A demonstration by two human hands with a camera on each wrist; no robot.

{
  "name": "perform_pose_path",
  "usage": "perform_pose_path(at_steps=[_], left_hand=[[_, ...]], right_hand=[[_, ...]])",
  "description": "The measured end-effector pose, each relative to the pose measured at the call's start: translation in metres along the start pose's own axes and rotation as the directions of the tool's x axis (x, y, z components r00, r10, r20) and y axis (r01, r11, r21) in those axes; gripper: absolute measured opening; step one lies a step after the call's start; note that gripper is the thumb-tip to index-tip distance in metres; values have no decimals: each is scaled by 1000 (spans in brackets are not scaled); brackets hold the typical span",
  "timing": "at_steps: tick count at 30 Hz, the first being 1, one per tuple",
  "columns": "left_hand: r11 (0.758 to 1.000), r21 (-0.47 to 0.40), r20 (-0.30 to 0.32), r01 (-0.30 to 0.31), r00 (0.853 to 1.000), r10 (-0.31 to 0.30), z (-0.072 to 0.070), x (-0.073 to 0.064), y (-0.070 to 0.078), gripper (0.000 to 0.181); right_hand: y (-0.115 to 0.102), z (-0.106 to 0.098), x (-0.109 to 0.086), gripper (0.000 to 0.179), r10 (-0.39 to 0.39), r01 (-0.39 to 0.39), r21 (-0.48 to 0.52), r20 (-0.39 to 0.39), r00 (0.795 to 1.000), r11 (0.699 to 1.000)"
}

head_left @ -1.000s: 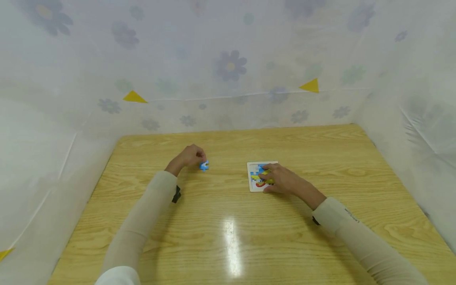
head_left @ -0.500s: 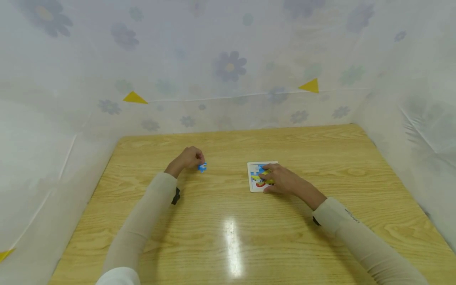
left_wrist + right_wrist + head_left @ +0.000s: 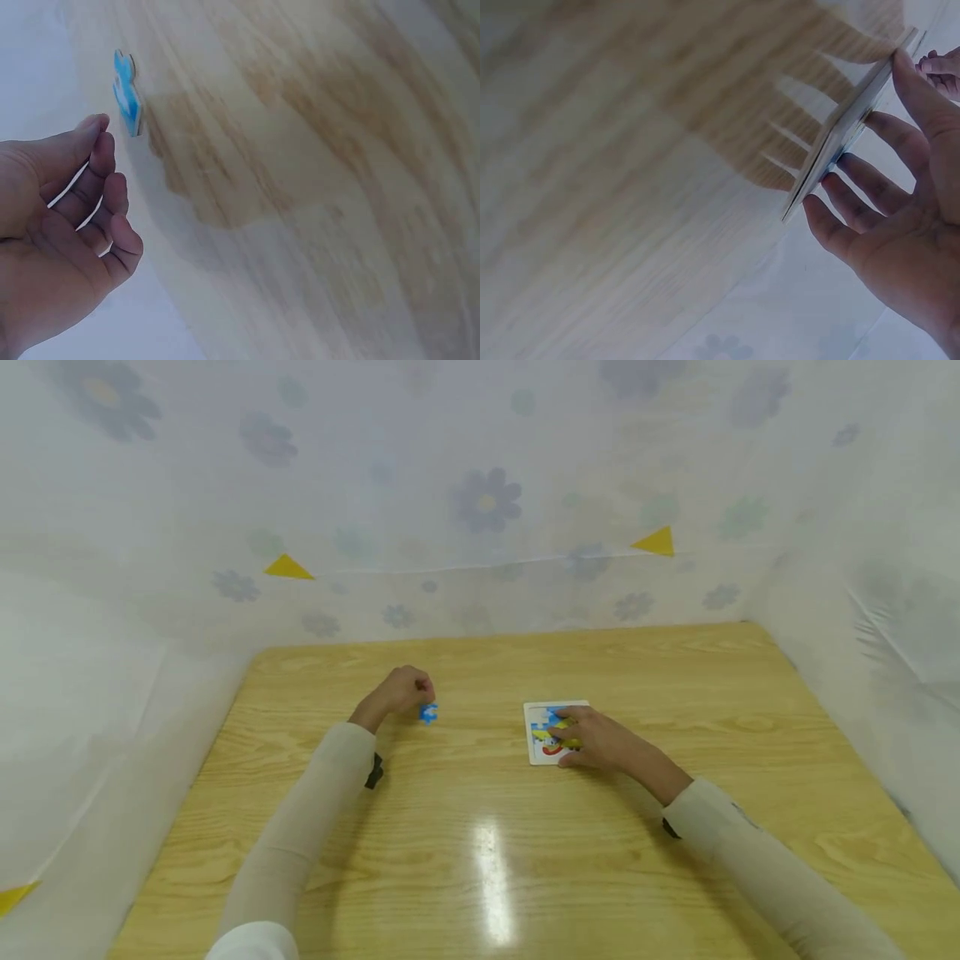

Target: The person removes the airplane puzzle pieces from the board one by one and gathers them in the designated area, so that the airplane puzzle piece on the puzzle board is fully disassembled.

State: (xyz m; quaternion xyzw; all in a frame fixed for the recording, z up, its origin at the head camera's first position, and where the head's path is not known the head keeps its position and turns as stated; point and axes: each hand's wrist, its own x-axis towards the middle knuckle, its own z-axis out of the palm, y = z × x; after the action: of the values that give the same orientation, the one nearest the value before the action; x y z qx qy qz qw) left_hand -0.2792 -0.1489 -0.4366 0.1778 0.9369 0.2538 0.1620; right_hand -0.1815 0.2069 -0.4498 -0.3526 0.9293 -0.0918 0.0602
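A small blue-and-white jigsaw piece (image 3: 428,713) lies on the wooden table, just below my left hand (image 3: 401,689). In the left wrist view a narrow gap shows between the piece (image 3: 126,94) and the fingertips. Thumb and forefinger meet there, with nothing seen between them, and the other fingers curl. To the right, a square white-framed puzzle board (image 3: 528,735) bears a blue, yellow and red picture. My right hand (image 3: 600,743) rests on it, fingers spread over the picture and thumb at the near edge; it hides the board's right part.
The wooden table (image 3: 420,843) spreads around both hands. A pale flowered curtain (image 3: 480,577) encloses it at the back and sides, with yellow triangular patches (image 3: 288,567) on it. A bright light reflection lies on the table's front part.
The jigsaw piece has turned a little and shifted slightly nearer me under my left hand's fingertips. My right hand stays in place on the puzzle board.
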Motion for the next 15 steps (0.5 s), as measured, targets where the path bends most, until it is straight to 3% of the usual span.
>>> perform_pose_path(at_steps=[8,15], left_hand=[[999,-18,3,-47,999,47,4,10,12,16],[996,-39,6,-86,996,86,9,19,31,11]], right_hand=[[-2,2,-4,58,32,-32,-3,19,999,999],[-3,0,-1,56,8,-8,-13,-1,1000,1000]])
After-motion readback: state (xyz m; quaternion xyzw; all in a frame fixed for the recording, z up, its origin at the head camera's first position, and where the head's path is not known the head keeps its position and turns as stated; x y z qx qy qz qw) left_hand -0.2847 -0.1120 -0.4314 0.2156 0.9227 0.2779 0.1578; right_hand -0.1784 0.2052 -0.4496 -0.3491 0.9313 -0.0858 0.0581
